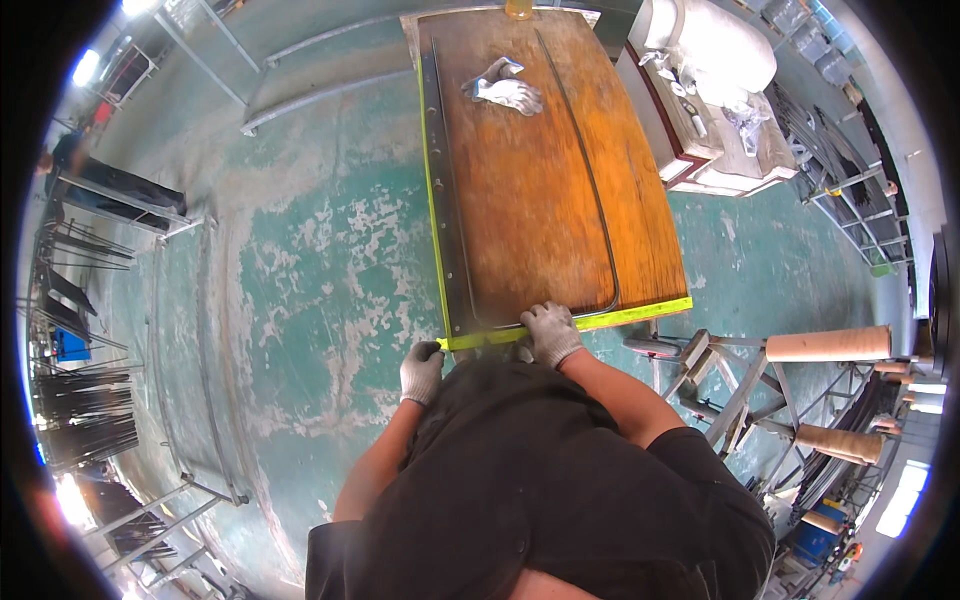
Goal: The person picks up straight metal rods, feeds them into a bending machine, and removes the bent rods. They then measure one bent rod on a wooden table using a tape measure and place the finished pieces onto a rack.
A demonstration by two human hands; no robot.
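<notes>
Right grip [551, 333] over black rod frame [598, 195], left grip [422, 372] beside table corner [455, 336], closures unclear

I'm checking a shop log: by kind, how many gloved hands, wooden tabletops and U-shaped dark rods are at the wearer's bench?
Gloved hands: 2 (left hand, right hand)
Wooden tabletop: 1
U-shaped dark rod: 1
Total: 4

Along the tabletop's [530, 200] near edge, the right grip [552, 333] hides part of the bent black rod [600, 205]. At its near left corner, whether the left grip [421, 372] pinches the yellow edging [640, 313] cannot be told. At its far edge, the view cuts off an amber object [518, 8]. Right of it, small items [692, 115] on an upholstered seat [735, 140] are unidentifiable.
</notes>
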